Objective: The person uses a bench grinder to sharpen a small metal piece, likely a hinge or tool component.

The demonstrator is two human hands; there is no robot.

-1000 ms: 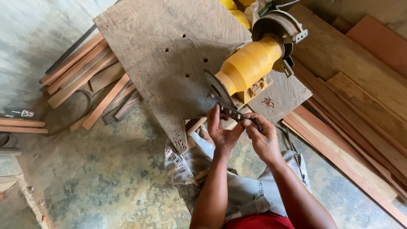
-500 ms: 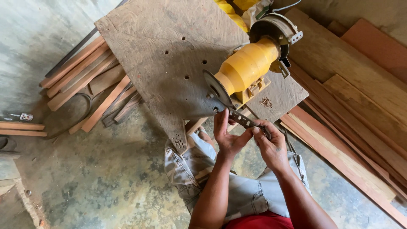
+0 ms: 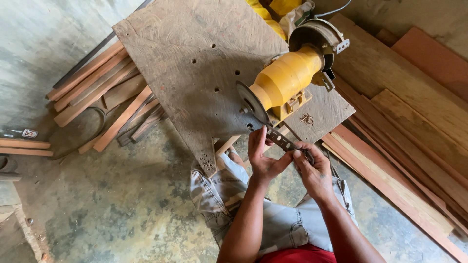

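Head view: our left hand [image 3: 263, 158] and right hand [image 3: 312, 168] both grip the slotted metal blade [image 3: 282, 141] against the grinder disc [image 3: 251, 104]; a slip could nick our fingers.

A second ago both hands sat bunched together just under the grinding wheel [image 3: 252, 104], the metal strip [image 3: 282, 141] almost hidden between them. Now they have drawn apart along the strip: the left hand [image 3: 263, 156] stays up by the wheel with its grip on the strip's upper end, while the right hand [image 3: 314, 168] has slid down and to the right, away from the grinder. More of the perforated strip shows between the two hands than before
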